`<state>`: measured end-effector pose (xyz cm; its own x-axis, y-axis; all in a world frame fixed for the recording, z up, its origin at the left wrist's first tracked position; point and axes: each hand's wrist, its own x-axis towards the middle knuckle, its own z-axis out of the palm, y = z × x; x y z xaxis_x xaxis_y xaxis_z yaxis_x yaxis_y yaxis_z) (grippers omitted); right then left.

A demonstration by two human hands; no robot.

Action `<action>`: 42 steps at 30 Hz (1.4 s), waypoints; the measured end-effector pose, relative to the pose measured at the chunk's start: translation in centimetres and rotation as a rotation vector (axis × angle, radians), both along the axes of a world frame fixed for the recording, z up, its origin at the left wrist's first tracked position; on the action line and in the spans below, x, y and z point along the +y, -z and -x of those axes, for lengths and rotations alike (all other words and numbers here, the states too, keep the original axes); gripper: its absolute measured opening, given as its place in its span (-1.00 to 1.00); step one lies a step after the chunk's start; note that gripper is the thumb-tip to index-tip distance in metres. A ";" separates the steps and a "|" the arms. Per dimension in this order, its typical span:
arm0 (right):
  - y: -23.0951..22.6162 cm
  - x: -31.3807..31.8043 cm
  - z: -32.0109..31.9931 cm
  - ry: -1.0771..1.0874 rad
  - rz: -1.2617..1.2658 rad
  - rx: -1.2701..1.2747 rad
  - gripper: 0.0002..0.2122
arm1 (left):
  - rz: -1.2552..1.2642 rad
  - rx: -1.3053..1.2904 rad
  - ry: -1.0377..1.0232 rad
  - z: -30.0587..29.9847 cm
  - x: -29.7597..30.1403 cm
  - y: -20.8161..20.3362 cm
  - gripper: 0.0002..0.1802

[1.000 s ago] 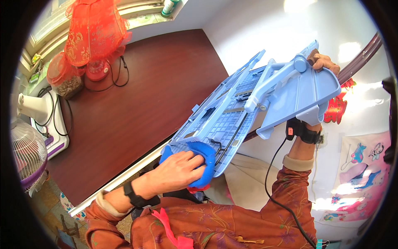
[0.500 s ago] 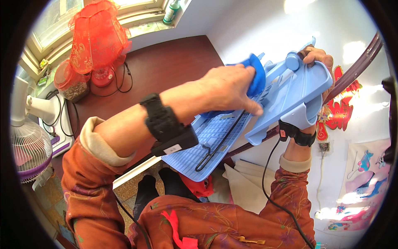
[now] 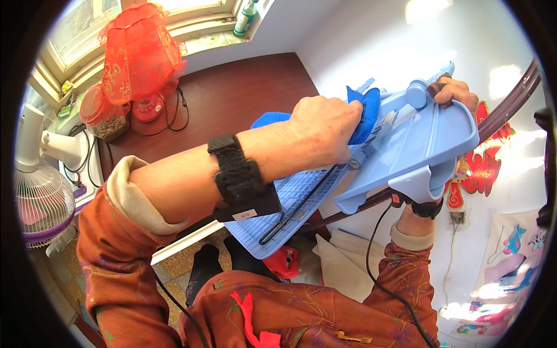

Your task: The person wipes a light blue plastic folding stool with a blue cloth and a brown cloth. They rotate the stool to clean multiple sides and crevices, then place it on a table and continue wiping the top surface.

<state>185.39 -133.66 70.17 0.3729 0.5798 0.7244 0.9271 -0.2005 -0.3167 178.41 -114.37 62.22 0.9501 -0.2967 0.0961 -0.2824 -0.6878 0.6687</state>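
The left hand (image 3: 325, 127) has its grip on the blue cloth (image 3: 366, 116), over the light-blue plastic folding rack (image 3: 418, 148); the right hand (image 3: 457, 94) grips the rack's far right end. Beyond the left-hand grip, and to its left, is the dark red wooden table (image 3: 249, 81). On it stands the red fabric-shaded lamp (image 3: 140, 58), with the clear red-lidded jar (image 3: 107, 123) at the lamp's left. The white round-caged fan (image 3: 43, 197) is farthest left of this grip. The dark red curved tube (image 3: 510, 95) passes behind the rack, and right of the right-hand grip.
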 end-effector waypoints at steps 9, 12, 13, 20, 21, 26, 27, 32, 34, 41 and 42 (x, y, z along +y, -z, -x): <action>0.1 -0.3 -0.4 -0.021 -0.021 0.023 -0.53 | -0.080 -0.067 -0.027 -0.2 0.7 -0.4 -0.52; -0.2 -0.9 -0.6 -0.108 -0.032 0.145 -0.51 | -0.087 -0.068 -0.024 -0.6 0.8 -0.5 -0.52; -0.3 -0.9 -0.7 -0.085 -0.034 0.140 -0.51 | -0.097 -0.073 -0.024 -0.7 0.8 -0.5 -0.52; 0.7 -0.8 1.1 0.098 -0.058 0.041 -0.67 | 0.194 0.053 -0.009 0.6 -1.4 1.5 -0.42; 0.9 -0.8 1.4 0.095 -0.088 0.041 -0.71 | 0.263 0.092 0.012 0.6 -1.6 2.1 -0.37; 1.1 -1.7 2.5 0.126 -0.104 0.065 -0.68 | 1.184 0.785 0.202 -0.9 -1.4 5.2 -0.23; 1.1 -2.0 2.7 0.175 -0.051 -0.004 -0.67 | 1.239 0.821 0.222 -1.2 -1.6 5.5 -0.32; 1.6 -3.4 2.4 0.150 -0.123 0.015 -0.66 | 1.298 0.887 0.264 -2.9 -3.2 5.9 -0.39; 1.7 -3.9 2.1 0.154 -0.116 -0.034 -0.66 | 1.293 0.875 0.246 -3.9 -3.7 5.6 -0.39; 1.7 -4.7 0.1 0.116 -0.219 -0.206 -0.61 | 1.378 0.846 0.079 -3.8 -4.0 5.4 -0.53; 1.8 -4.5 -0.1 0.071 -0.249 -0.178 -0.60 | 1.350 0.838 0.053 -3.8 -4.0 5.4 -0.54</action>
<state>185.47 -138.12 68.34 0.2604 0.3530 0.8986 0.9589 -0.2035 -0.1979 182.18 -118.39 56.80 0.8588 -0.4636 -0.2181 0.4606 0.5125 0.7247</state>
